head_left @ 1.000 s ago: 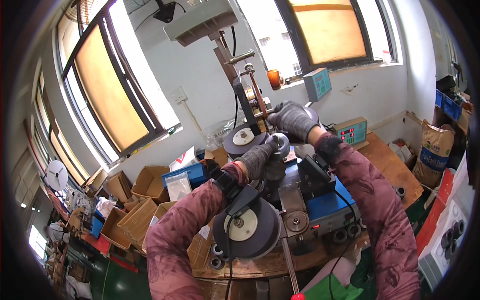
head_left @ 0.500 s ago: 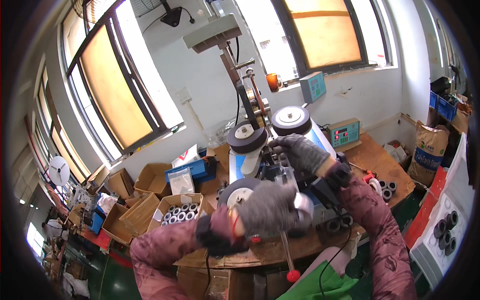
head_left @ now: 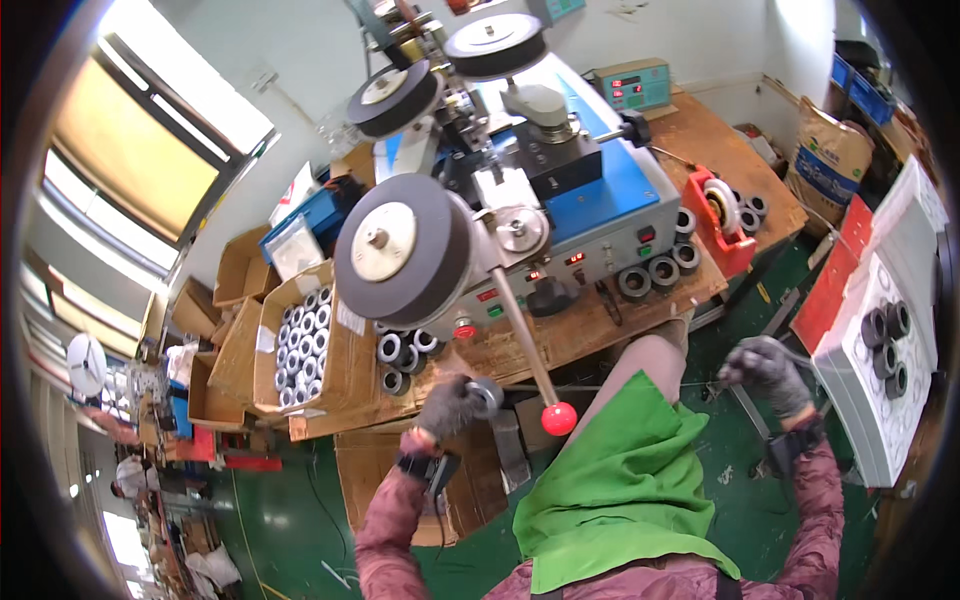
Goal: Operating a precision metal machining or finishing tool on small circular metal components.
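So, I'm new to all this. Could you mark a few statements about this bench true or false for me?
1. The left hand holds a grey ring. True.
2. Both hands are bare. False: the left hand and right hand wear grey gloves.
3. The slanted metal lever ends in a red ball knob. True.
4. The person's apron is red. False: the apron is green.
5. An open cardboard box holds many ring-shaped parts. True.

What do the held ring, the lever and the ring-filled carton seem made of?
Ring: possibly metal; grey, smooth, faintly shiny, though plastic remains possible.
Lever: probably polished steel, going by its silvery highlights.
Carton: cardboard, matte brown, with folded panels.
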